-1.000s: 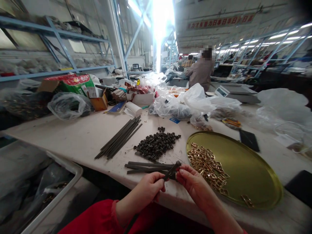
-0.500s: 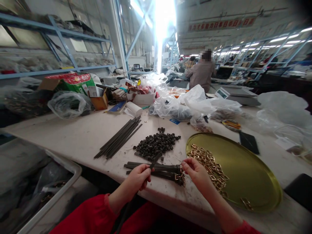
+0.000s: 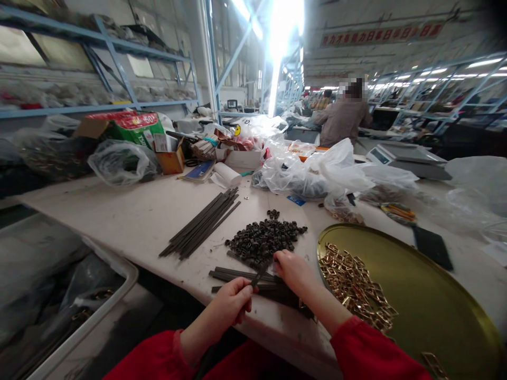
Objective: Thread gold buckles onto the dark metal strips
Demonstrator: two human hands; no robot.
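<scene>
Half a second ago the right hand (image 3: 293, 269) was at a gold buckle on the laid strips (image 3: 229, 273); it has now moved to the far tip of the dark strap (image 3: 260, 274), which slants toward one o'clock from the left hand (image 3: 232, 301), whose grip pinches it firmly between thumb and fingers; whether the right grip is pinching anything I cannot tell. The black loops (image 3: 261, 237) lie just beyond at twelve o'clock on the worktop (image 3: 119, 211), the gold buckles (image 3: 352, 287) at three; work seems now to centre on the strap's tip.
</scene>
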